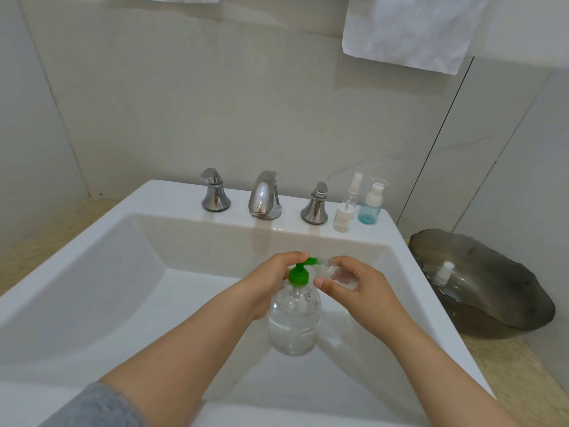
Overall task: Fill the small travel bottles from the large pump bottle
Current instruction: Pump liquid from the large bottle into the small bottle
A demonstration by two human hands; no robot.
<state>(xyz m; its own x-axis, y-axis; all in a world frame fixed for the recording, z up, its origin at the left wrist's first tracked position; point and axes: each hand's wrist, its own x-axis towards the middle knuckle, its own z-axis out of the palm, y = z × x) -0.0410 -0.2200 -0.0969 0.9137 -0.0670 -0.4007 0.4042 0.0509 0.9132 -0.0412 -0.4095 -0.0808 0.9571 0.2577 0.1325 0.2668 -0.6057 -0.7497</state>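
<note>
A: Left hand (271, 280)?
B: Fingers curled over the green pump head of the pump bottle (294, 322), centre frame, in the sink (92, 272).
A: Right hand (360, 288)?
B: Grips a clear travel bottle (334, 271), tilted, mouth at the nozzle.
A: Rest?
B: Blue bottle (371, 208) and spray bottle (345, 211) on the sink rim, right of the faucet (264, 195); dark bowl (498, 309) far right.

One head-worn view looks forward and down, close over the white ceramic sink (92, 288). It faces the pale tiled wall (215, 103).
</note>
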